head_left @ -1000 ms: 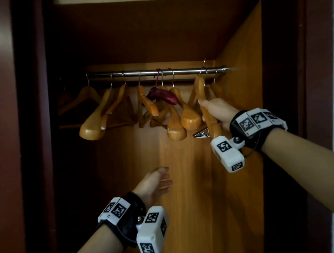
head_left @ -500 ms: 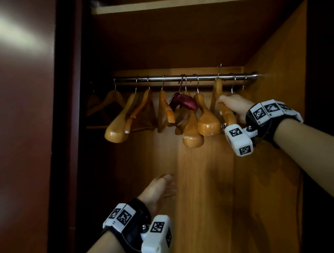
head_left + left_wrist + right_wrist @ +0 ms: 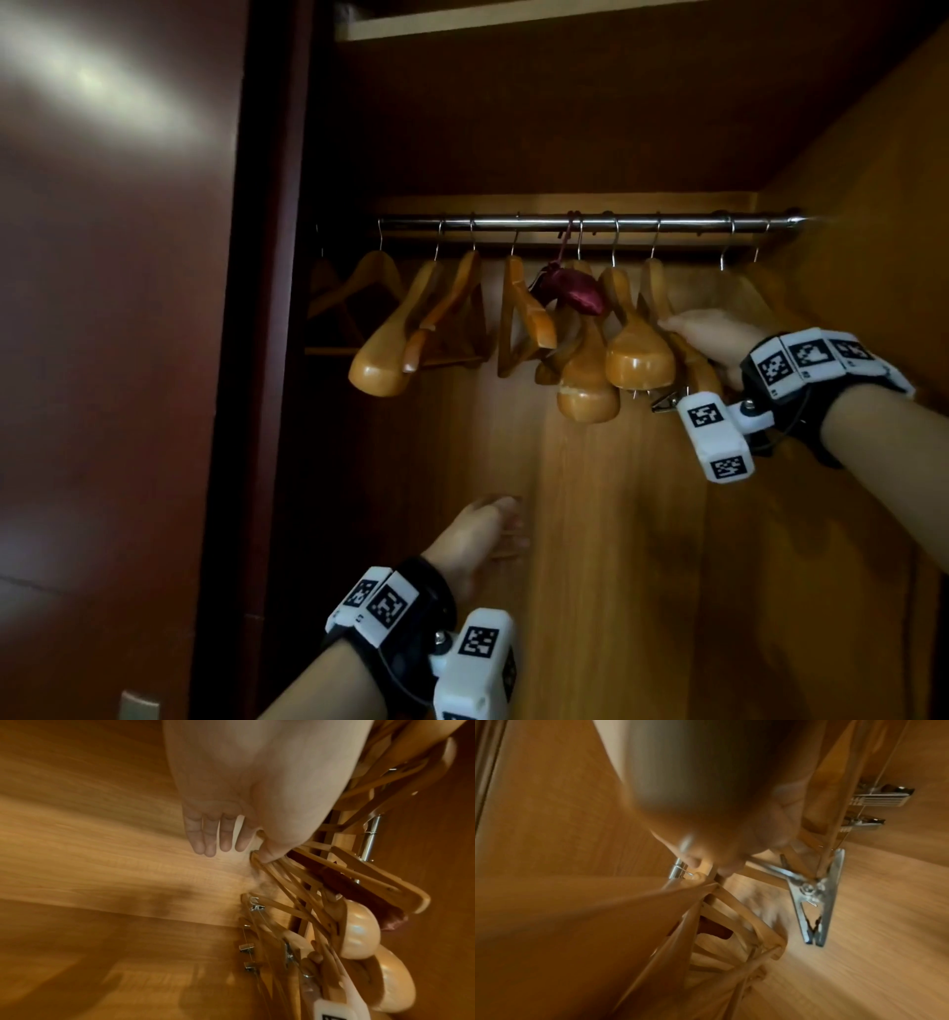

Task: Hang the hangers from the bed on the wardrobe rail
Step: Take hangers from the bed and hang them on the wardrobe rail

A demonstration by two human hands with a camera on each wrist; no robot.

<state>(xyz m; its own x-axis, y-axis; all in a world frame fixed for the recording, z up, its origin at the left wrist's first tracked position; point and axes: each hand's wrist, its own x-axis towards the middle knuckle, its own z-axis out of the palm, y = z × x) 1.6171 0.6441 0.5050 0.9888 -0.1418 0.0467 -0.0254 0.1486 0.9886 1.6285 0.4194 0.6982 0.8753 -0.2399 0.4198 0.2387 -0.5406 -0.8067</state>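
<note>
The clip hanger [image 3: 667, 329] has been lowered onto the wardrobe rail [image 3: 585, 224] (near its right end), gripped by the right hand [image 3: 711, 342]; the left hand [image 3: 477, 537] is held relaxed, fingers [image 3: 205, 833] straight.

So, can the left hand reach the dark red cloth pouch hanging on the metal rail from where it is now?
Probably yes. The left hand is open, holds nothing and sits below the dark red cloth pouch, with bare space between; only wooden hangers crowd beside it.

A chrome wardrobe rail [image 3: 590, 224] spans the wooden wardrobe [image 3: 642, 539] under a shelf [image 3: 462, 20], carrying by their metal hooks a row of wooden hangers [image 3: 637, 354] and a dark red pouch [image 3: 575, 293] hung among them.
</note>
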